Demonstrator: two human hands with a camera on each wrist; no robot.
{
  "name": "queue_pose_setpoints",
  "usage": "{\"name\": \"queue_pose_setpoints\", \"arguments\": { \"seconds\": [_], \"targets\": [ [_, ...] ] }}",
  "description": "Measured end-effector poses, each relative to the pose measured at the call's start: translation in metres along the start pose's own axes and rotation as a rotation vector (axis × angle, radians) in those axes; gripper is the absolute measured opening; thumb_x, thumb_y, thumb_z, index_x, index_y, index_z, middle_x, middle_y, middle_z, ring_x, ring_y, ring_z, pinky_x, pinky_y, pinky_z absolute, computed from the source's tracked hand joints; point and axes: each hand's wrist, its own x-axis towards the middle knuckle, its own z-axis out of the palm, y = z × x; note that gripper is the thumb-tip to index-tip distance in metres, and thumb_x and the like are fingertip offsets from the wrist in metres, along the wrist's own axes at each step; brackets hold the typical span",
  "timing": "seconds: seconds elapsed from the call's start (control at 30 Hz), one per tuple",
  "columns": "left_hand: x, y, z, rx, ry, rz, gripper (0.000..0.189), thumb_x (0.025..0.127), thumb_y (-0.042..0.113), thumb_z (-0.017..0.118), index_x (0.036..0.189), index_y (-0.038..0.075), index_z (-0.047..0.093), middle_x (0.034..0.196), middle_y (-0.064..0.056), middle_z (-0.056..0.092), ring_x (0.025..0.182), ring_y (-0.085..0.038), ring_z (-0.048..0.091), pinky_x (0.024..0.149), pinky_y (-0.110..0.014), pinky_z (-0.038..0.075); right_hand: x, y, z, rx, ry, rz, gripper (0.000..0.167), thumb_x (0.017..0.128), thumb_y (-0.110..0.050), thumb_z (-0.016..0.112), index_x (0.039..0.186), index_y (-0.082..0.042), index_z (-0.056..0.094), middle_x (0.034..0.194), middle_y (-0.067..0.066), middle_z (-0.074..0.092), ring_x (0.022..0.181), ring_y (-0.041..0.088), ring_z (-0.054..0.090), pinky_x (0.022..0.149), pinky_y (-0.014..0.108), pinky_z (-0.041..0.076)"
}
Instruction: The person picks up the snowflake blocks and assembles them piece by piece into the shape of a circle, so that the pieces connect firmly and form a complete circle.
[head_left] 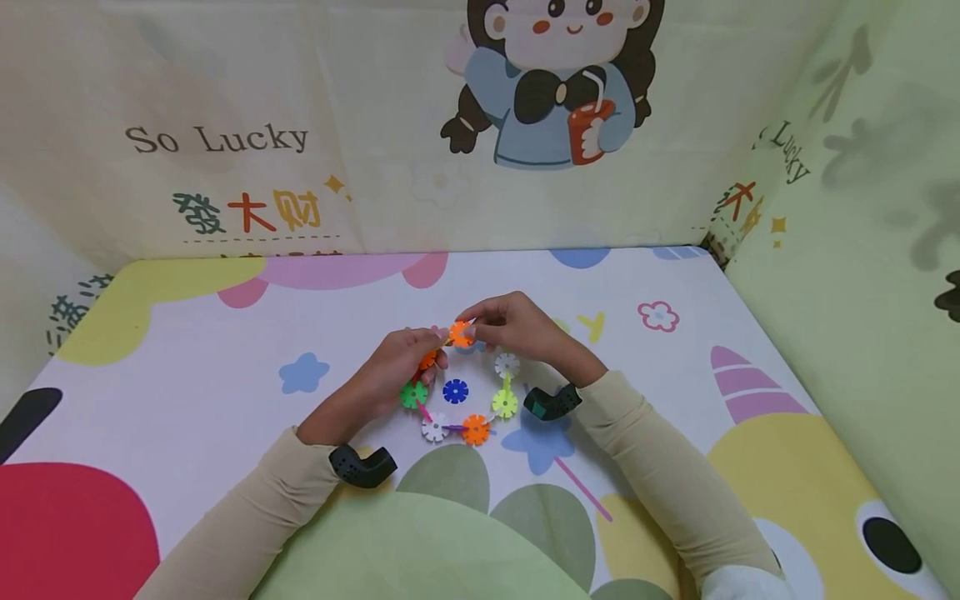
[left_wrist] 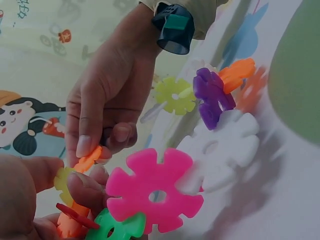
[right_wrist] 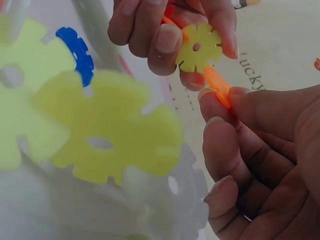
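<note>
A ring-shaped chain of slotted, flower-like plastic discs hangs between the hands, in white, green, orange, pink, purple and yellow; a pink disc [left_wrist: 155,192] shows large in the left wrist view. The left hand [head_left: 399,364] grips one end, pinching a small yellow disc [right_wrist: 200,48] between thumb and fingers. The right hand [head_left: 519,325] pinches an orange disc [head_left: 461,334] by thumb and forefinger. In the right wrist view this orange disc meets the yellow disc's lower edge; how deep it sits in the slot I cannot tell. Close-by yellow discs blur that view's left side.
A loose blue disc [head_left: 455,391] lies on the table inside the ring. The patterned cloth [head_left: 225,400] covers the table, with a printed curtain [head_left: 382,125] behind and another at the right. Each wrist wears a black camera band [head_left: 363,467].
</note>
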Motion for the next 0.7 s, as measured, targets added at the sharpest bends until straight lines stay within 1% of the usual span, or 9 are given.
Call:
{"name": "queue_pose_setpoints", "arguments": {
  "seconds": [0.07, 0.17, 0.3, 0.43, 0.53, 0.63, 0.7],
  "targets": [
    [0.0, 0.0001, -0.0001, 0.009, 0.004, 0.011, 0.043, 0.101, 0.033, 0.053, 0.118, -0.006, 0.058, 0.081, -0.007, 0.056, 0.056, -0.013, 0.044, 0.051, -0.02, 0.038, -0.0001, -0.0017, 0.0006, -0.003, 0.012, 0.004, 0.022, 0.092, -0.005, 0.063, 0.112, -0.004, 0.072, 0.084, 0.005, 0.07, 0.061, 0.026, 0.059, 0.059, 0.03, 0.051],
    [-0.0003, 0.0006, 0.0002, 0.015, 0.006, 0.026, 0.042, 0.101, 0.033, 0.055, 0.117, -0.006, 0.058, 0.081, -0.007, 0.056, 0.057, -0.013, 0.044, 0.052, -0.02, 0.038, -0.0001, -0.0035, 0.0014, 0.002, 0.025, 0.006, 0.021, 0.092, -0.004, 0.063, 0.111, -0.004, 0.072, 0.084, 0.01, 0.07, 0.062, 0.03, 0.059, 0.057, 0.029, 0.05],
    [-0.001, 0.0013, 0.0006, 0.031, 0.002, 0.036, 0.043, 0.101, 0.034, 0.054, 0.115, -0.006, 0.059, 0.083, -0.01, 0.056, 0.058, -0.014, 0.044, 0.053, -0.021, 0.038, -0.0005, -0.0062, 0.0027, 0.014, 0.02, 0.003, 0.022, 0.092, -0.004, 0.063, 0.111, -0.004, 0.072, 0.084, 0.016, 0.069, 0.064, 0.033, 0.059, 0.056, 0.028, 0.048],
    [-0.0011, 0.002, 0.0005, 0.039, 0.003, 0.035, 0.044, 0.101, 0.035, 0.053, 0.116, -0.006, 0.059, 0.086, -0.012, 0.056, 0.058, -0.014, 0.045, 0.054, -0.021, 0.039, -0.0018, -0.0071, 0.0023, 0.011, 0.0, 0.006, 0.024, 0.093, -0.006, 0.061, 0.114, -0.004, 0.071, 0.085, 0.01, 0.071, 0.065, 0.029, 0.061, 0.056, 0.028, 0.048],
    [-0.001, 0.0021, 0.0002, 0.043, -0.003, 0.037, 0.044, 0.101, 0.036, 0.052, 0.116, -0.006, 0.059, 0.086, -0.013, 0.056, 0.059, -0.014, 0.045, 0.054, -0.02, 0.039, -0.0031, -0.0058, 0.0007, 0.024, -0.021, 0.013, 0.025, 0.094, -0.005, 0.06, 0.117, -0.003, 0.07, 0.086, 0.005, 0.071, 0.067, 0.027, 0.062, 0.061, 0.03, 0.051],
    [-0.0013, 0.0016, 0.0004, 0.047, -0.007, 0.038, 0.044, 0.101, 0.035, 0.052, 0.11, -0.008, 0.059, 0.081, -0.011, 0.054, 0.059, -0.015, 0.045, 0.054, -0.021, 0.039, -0.0042, -0.0047, 0.0002, 0.045, -0.044, 0.014, 0.026, 0.094, -0.003, 0.06, 0.119, -0.002, 0.068, 0.086, 0.005, 0.072, 0.07, 0.028, 0.063, 0.068, 0.032, 0.054],
    [-0.0016, 0.0013, 0.0011, 0.047, -0.014, 0.042, 0.045, 0.101, 0.035, 0.052, 0.105, -0.009, 0.059, 0.076, -0.008, 0.052, 0.059, -0.015, 0.044, 0.054, -0.021, 0.038, -0.0045, -0.004, 0.001, 0.058, -0.051, 0.014, 0.026, 0.094, -0.002, 0.06, 0.118, 0.0, 0.068, 0.086, 0.006, 0.072, 0.071, 0.028, 0.064, 0.069, 0.032, 0.053]
  ]
}}
